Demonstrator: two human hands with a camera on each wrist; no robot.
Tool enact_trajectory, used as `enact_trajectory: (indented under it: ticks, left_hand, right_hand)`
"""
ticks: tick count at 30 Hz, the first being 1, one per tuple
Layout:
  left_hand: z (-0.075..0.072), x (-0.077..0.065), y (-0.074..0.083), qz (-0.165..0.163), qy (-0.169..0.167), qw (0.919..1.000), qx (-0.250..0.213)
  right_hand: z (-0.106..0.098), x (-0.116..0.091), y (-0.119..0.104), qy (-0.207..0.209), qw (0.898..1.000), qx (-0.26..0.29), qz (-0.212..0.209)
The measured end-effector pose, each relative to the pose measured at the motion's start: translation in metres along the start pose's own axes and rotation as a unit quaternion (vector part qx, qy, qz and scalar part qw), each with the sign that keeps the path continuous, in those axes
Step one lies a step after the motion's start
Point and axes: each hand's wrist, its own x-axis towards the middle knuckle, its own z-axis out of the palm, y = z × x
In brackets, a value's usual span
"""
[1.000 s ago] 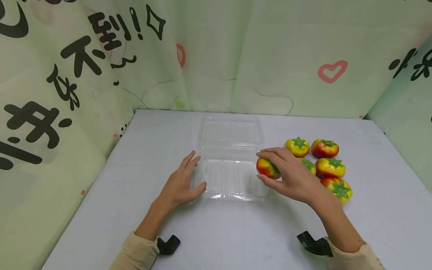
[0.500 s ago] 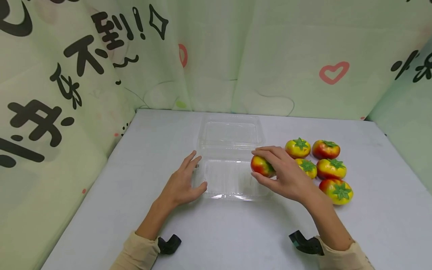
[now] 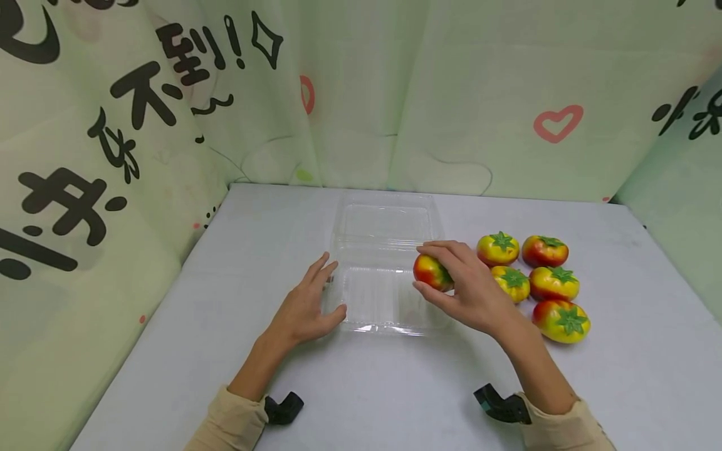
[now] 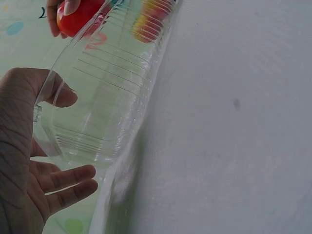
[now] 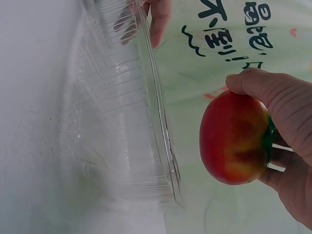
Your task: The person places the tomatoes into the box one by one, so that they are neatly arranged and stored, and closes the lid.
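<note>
A clear plastic clamshell box (image 3: 376,297) lies unfolded on the table, its lid (image 3: 389,220) laid back behind the tray half. My right hand (image 3: 476,288) grips a red-and-yellow tomato (image 3: 432,272) between thumb and fingers, over the right part of the tray. In the right wrist view that tomato (image 5: 234,139) appears above the box rim, apart from it, with its green calyx toward the palm. My left hand (image 3: 307,307) stands at the box's left side, fingers spread and relaxed. The left wrist view shows its thumb (image 4: 66,97) beside the box wall; contact is unclear.
Right of the box sit several more red-and-yellow tomatoes (image 3: 554,283) with green star-shaped tops, grouped close together. A white table (image 3: 361,388) carries everything. Pale green printed curtains (image 3: 468,81) enclose the back and sides.
My right hand has carried the tomato leftward from the group to above the tray's right part. My left hand has stayed nearly still beside the box.
</note>
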Motion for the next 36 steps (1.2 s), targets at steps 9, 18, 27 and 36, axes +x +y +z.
enact_trajectory:
  ticks: [9, 18, 27, 36]
  left_hand:
    - [-0.001, 0.0, 0.0, 0.002, -0.003, 0.9999, -0.01]
    - [0.0, 0.001, -0.002, 0.001, -0.003, 1.0, -0.006]
    - [0.001, 0.001, -0.003, -0.004, -0.005, 1.0, -0.007]
    - [0.001, 0.002, 0.0, -0.009, -0.008, 0.9999, 0.001]
  right_hand:
    - [0.003, 0.005, -0.003, -0.014, 1.0, 0.011, 0.019]
    - [0.007, 0.01, -0.006, -0.007, 1.0, 0.027, 0.013]
    - [0.013, 0.017, -0.013, -0.012, 0.998, 0.055, 0.015]
    - [0.02, 0.023, -0.019, -0.015, 0.998, 0.068, 0.007]
